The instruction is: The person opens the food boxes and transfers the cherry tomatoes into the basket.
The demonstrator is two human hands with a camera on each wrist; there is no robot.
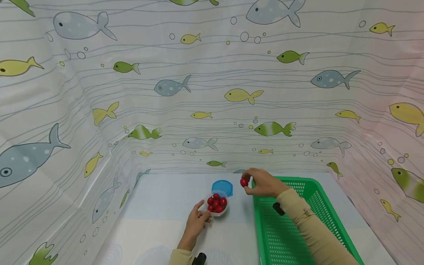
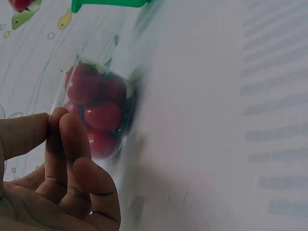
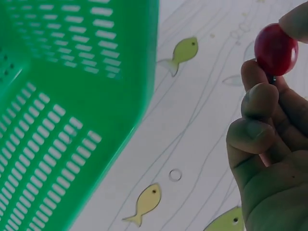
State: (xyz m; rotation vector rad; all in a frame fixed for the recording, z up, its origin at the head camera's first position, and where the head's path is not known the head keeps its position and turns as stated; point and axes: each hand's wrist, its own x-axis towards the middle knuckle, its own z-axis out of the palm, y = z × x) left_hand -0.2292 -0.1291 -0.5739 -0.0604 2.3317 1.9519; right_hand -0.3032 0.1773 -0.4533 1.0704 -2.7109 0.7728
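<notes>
Progress looks early: one cherry tomato (image 1: 244, 182) is out, pinched between the right hand's (image 1: 264, 183) thumb and fingertips near the far-left corner of the green basket (image 1: 260, 230), while a cluster of tomatoes (image 1: 217, 203) is left in the clear tub (image 1: 220, 214). Its blue lid (image 1: 223, 187) is already off, just behind. The left hand (image 1: 195, 223) curves its fingers at the tub's near-left side — whether it grips, I cannot tell. A sleeve (image 1: 308, 217) hides part of the basket's inside — its full contents stay uncertain.

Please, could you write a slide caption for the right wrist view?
A right hand pinches a round red cherry tomato near a slotted green plastic basket.
</notes>
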